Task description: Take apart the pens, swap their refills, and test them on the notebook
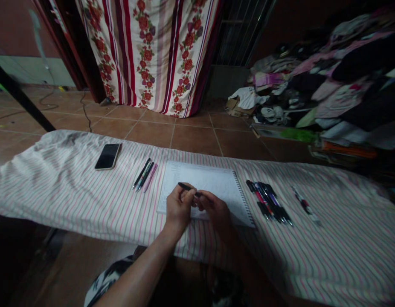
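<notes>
Both hands meet over the near edge of a white spiral notebook (pixel 210 181) lying on a striped cloth (pixel 72 196). My left hand (pixel 178 207) and my right hand (pixel 216 211) both have their fingers closed on a black pen (pixel 188 187), which is held level just above the page. Three pens (pixel 145 175) lie side by side left of the notebook. A bunch of several dark pens (pixel 269 200) lies to its right, with one more pen (pixel 304 205) further right.
A black phone (pixel 108 156) lies face up on the cloth at the left. Beyond the cloth is brown tiled floor (pixel 191 136), a flowered curtain (pixel 152 51) and a heap of clothes (pixel 328 85) at the right. A dark pole (pixel 21 98) slants at the far left.
</notes>
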Demonstrator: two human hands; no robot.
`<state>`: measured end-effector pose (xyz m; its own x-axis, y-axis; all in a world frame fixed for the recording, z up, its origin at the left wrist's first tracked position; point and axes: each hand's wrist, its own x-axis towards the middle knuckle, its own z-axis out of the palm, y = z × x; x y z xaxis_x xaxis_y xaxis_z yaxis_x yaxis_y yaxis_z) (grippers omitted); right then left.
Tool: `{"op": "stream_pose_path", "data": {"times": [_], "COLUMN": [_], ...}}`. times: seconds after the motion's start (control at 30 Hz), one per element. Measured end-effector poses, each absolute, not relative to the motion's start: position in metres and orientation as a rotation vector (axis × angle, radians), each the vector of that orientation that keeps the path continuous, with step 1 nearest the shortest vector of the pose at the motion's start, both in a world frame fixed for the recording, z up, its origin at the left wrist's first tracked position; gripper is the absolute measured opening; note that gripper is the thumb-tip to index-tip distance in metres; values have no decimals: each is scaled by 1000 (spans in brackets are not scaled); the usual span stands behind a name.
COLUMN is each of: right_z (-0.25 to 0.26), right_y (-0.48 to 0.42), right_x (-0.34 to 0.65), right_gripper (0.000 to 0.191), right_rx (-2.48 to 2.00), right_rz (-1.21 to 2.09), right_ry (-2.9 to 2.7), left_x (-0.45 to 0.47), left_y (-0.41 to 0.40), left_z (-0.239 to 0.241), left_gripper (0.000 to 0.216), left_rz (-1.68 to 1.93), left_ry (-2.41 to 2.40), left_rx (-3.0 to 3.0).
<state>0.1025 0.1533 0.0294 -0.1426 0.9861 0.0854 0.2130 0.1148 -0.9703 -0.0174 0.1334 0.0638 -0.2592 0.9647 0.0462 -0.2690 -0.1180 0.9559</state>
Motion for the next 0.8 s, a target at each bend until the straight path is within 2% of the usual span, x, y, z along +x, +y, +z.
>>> {"op": "stream_pose_path", "data": {"times": [0.2,0.47,0.57,0.73,0.8], "right_z": [31,36,37,45,49], "right_y": [156,156,156,151,148], "right_x": [107,109,107,102,101], "right_gripper": [31,32,34,31,29], "right_rx": [-1186,-1168,-1173,-1201,-1211], "right_rz": [1100,1187,1202,1110,1083], "right_ry": [-1421,-1318,-1259,-1191,-1204], "left_x": [-13,-15,-18,-25,-27], "left_y": [132,132,134,137,138], "left_z": [65,69,71,78,80], "left_gripper": [17,18,18,3,5], "left_rz": [1569,1580,1578,1439,1383], "left_ry": [1065,1044,1031,974,943], "left_rx": [915,872,733,276,181]}}
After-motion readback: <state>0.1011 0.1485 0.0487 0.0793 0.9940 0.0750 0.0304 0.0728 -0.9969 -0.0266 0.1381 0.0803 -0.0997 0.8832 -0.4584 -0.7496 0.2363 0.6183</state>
